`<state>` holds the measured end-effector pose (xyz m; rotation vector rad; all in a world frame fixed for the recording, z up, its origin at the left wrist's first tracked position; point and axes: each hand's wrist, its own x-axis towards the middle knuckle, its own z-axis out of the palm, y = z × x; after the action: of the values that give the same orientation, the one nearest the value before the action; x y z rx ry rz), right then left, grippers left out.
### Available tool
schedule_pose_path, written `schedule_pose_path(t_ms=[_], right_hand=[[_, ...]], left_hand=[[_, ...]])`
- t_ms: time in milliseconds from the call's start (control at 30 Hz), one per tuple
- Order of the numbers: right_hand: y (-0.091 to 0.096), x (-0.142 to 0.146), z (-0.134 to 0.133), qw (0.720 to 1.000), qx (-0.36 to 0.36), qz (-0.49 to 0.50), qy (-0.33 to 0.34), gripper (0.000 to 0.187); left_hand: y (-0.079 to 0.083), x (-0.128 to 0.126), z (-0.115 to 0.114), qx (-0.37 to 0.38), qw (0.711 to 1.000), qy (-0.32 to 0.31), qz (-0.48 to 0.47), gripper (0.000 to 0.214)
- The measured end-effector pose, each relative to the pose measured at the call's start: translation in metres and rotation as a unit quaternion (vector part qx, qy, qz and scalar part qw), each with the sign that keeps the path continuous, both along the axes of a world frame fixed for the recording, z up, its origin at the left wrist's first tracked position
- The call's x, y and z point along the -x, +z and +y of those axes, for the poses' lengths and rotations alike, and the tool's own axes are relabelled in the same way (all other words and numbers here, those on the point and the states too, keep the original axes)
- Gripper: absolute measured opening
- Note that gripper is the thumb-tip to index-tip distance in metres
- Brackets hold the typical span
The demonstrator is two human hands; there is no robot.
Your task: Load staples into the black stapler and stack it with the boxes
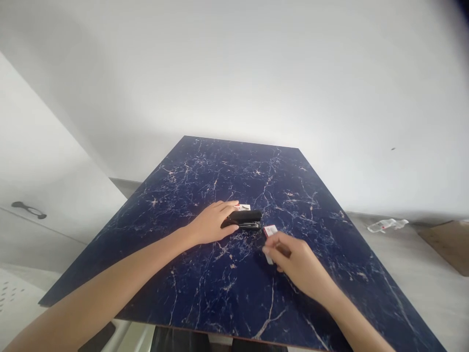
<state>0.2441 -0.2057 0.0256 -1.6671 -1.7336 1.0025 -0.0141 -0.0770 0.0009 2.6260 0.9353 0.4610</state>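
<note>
A black stapler (247, 216) lies across the middle of the table, its front end pointing right and its metal parts showing along the near side. My left hand (216, 222) grips its rear end, fingers over the far side and thumb along the near side. Just behind the stapler is a small white box (244, 208) with some red, partly covered by my fingers. To the right, my right hand (287, 252) is closed with thumb and forefinger together over a white and red staple box (270, 230). Its middle is hidden by the fingers.
The dark blue marble-patterned table (227, 171) stands by a white wall. At left is a white cabinet front with a dark handle (29, 210). On the floor at right lie a clear plastic bottle (386, 225) and a brown cardboard piece (447, 242).
</note>
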Motion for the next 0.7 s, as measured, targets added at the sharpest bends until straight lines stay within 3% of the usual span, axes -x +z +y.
schedule_pose_path(t_ms=[100, 200, 367, 500, 700], right_hand=[[0.004, 0.000, 0.037, 0.990, 0.010, 0.132, -0.045, 0.024], [-0.003, -0.006, 0.076, 0.955, 0.034, 0.281, -0.091, 0.028], [-0.028, -0.019, 0.102, 0.920, 0.042, 0.374, -0.111, 0.029], [-0.040, -0.034, 0.097, 0.942, 0.024, 0.325, -0.083, 0.034], [-0.030, -0.056, 0.095, 0.993, -0.049, 0.062, -0.083, 0.036]], left_hand=[[-0.002, 0.000, 0.001, -0.016, 1.000, -0.002, -0.018, 0.058], [-0.004, -0.001, 0.002, -0.037, 0.999, 0.006, -0.034, 0.056], [-0.003, 0.003, 0.004, -0.059, 0.996, 0.035, -0.061, 0.044], [0.004, 0.012, 0.012, -0.034, 0.995, 0.017, -0.097, 0.030], [0.007, 0.021, 0.031, 0.062, 0.995, -0.014, -0.083, 0.044]])
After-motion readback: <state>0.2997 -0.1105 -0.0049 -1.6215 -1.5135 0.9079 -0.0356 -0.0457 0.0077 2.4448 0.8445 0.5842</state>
